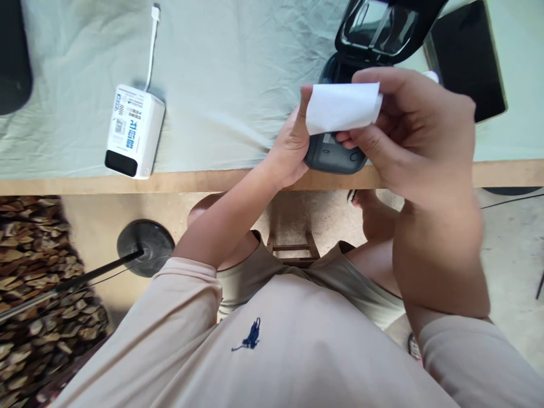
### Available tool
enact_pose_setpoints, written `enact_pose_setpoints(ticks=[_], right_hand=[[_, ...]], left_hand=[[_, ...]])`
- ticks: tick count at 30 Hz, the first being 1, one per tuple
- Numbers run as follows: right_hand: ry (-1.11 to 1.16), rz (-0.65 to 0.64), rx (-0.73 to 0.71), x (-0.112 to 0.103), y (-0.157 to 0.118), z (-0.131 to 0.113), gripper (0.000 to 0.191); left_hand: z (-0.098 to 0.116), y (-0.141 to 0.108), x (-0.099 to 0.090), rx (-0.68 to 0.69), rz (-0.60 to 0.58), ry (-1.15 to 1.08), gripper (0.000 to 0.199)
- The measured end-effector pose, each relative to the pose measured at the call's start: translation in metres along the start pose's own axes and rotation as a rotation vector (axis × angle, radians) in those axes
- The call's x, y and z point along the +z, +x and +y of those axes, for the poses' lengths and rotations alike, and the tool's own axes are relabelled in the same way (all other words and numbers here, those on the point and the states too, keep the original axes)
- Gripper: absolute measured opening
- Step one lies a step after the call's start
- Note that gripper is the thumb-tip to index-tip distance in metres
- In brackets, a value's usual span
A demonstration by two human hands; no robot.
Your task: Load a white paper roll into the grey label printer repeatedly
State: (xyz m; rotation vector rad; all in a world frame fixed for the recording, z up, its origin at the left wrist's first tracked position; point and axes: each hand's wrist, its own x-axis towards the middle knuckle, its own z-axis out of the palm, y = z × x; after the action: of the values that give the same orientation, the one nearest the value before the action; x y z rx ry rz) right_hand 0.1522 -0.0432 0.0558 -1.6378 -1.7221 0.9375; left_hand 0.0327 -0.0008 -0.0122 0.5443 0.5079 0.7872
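Note:
A small white sheet of paper (342, 107) is pinched at its right edge between the thumb and fingers of my right hand (403, 124). Beneath it, at the table's front edge, sits a dark grey device (335, 158) with its black lid (378, 28) raised; the lid has a clear window. My left hand (293, 147) is wrapped round the device's left side, its thumb up beside the paper's left edge. The paper hides part of the device's inside.
On the left of the cloth-covered table (221, 73) lies a white power bank (131, 133) with a short cable. A black tablet (470, 62) lies at the right, a dark object (12, 56) at the far left. Stacked firewood (38, 283) and a round stand base (147, 246) are below.

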Motion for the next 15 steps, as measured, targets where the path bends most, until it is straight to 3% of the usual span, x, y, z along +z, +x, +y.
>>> enact_pose_setpoints(ticks=[5,8,13,15], right_hand=[[-0.105,-0.065,0.019,-0.007,0.004,-0.008,0.037],[-0.15,-0.064,-0.007,-0.007,0.004,-0.01,0.035],[-0.02,0.42,-0.193,-0.003,0.009,-0.004,0.024],[0.03,0.536,-0.231,-0.003,0.013,0.001,0.023]], left_hand=[[0.001,-0.001,0.003,0.005,-0.048,-0.016,0.053],[0.001,-0.001,0.004,0.012,-0.018,-0.05,0.054],[0.005,-0.002,0.007,0.068,-0.086,-0.024,0.056],[0.006,-0.003,0.006,0.056,-0.103,-0.012,0.053]])
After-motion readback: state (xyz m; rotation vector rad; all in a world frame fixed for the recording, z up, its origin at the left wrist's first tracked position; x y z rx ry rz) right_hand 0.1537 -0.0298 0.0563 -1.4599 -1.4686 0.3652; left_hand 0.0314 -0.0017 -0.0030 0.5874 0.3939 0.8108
